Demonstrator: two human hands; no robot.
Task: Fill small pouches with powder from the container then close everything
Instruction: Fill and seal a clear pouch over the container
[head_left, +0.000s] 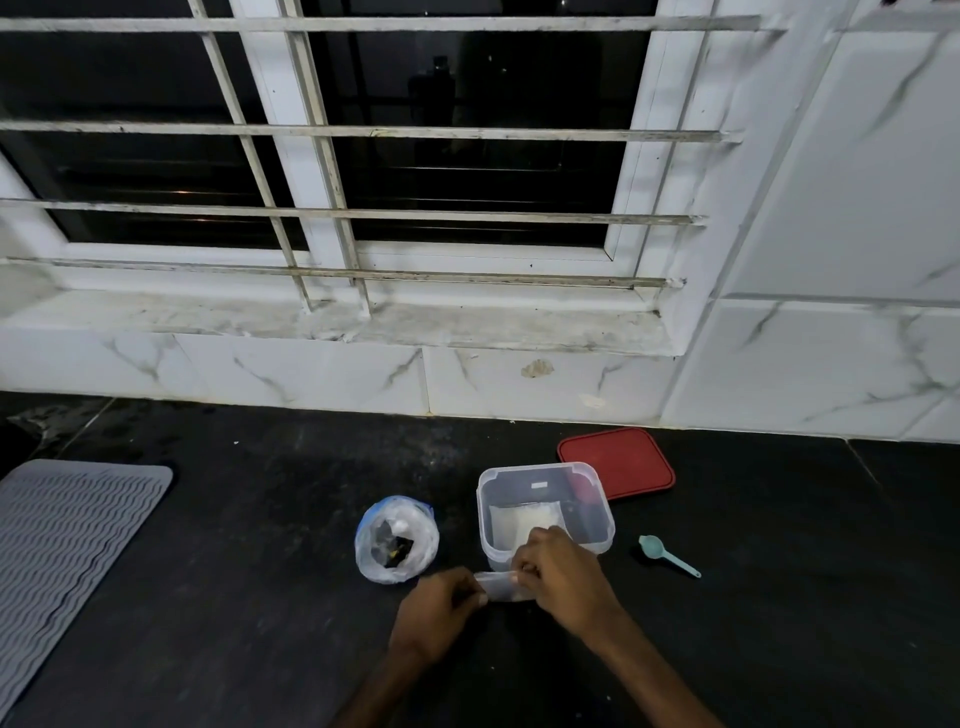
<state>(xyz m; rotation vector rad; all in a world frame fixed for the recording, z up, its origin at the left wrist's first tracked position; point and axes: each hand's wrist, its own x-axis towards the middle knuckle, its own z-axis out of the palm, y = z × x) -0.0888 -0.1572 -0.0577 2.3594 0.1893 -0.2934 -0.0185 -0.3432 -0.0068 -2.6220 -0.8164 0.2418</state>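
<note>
Here, both hands pinch one small pouch (503, 586) between them: the left hand (441, 610) grips its left end, the right hand (561, 579) its right, apparently to stretch the mouth flat for opening or sealing; which cannot be told. Just beyond the right hand stands the open clear container (545, 512), powder within, kept close for scooping. The teal scoop (667, 555) lies idle to the right, the red lid (618, 462) farther back, off. A plastic bag (396, 540) sits beyond the left hand.
</note>
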